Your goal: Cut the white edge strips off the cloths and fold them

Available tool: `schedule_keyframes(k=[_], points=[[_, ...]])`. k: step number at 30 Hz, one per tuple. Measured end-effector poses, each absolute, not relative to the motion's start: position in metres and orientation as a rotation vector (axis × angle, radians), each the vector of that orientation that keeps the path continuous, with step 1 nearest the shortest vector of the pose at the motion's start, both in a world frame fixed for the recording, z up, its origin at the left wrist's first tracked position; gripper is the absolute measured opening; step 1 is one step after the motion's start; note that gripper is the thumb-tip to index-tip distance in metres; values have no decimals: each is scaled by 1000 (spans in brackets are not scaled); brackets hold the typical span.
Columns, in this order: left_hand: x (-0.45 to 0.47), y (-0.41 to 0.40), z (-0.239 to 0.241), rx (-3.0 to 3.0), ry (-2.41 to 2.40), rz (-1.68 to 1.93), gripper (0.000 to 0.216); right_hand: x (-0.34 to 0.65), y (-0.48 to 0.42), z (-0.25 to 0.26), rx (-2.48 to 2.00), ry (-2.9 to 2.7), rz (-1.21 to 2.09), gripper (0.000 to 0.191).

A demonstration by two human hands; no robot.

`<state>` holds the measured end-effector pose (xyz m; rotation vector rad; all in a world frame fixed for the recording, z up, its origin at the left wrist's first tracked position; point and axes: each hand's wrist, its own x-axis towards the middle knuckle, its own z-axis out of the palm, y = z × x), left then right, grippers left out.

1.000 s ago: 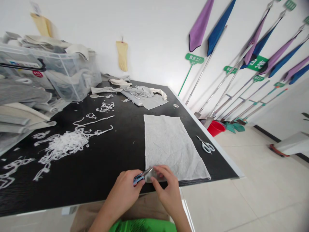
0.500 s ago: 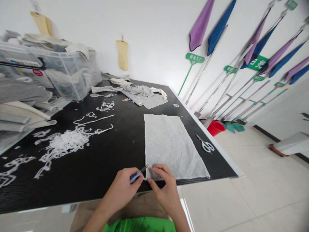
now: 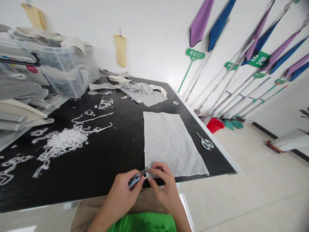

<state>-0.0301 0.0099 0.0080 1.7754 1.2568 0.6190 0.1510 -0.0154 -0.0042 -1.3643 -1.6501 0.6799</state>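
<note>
A light grey rectangular cloth (image 3: 169,141) lies flat on the black table, its near edge along the table's front. At its near left corner, my right hand (image 3: 161,182) pinches the fabric between thumb and fingers. My left hand (image 3: 126,188) is wrapped round a pair of thread snips (image 3: 138,178) with light blue handles and dark blades. The blade tips point at the cloth's corner, right beside my right fingertips. A small white bit shows between the two hands; whether it is thread or cloth edge I cannot tell.
A tangled heap of white thread scraps (image 3: 65,141) lies on the left. Scissors (image 3: 204,141) rest near the table's right edge. Behind are crumpled grey cloths (image 3: 142,90) and a clear plastic bin (image 3: 70,71) full of fabric. A red bucket (image 3: 214,125) stands on the floor.
The snips and my left hand have come slightly closer to the cloth's corner and my right fingers. The whole view has shifted a little; the cloth stays in place.
</note>
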Motion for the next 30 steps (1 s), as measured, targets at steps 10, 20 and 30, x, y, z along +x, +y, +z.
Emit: schedule_keyframes(k=[10, 20, 30], points=[[-30, 10, 2, 1722, 1248, 671, 35, 133, -22, -13, -1310, -1750, 388, 26], [-35, 11, 1, 1643, 1185, 755, 37, 131, -25, -21, -1232, -1613, 484, 20], [-52, 4, -1, 1933, 1196, 685, 39, 137, -32, -18, -1255, -1371, 578, 12]])
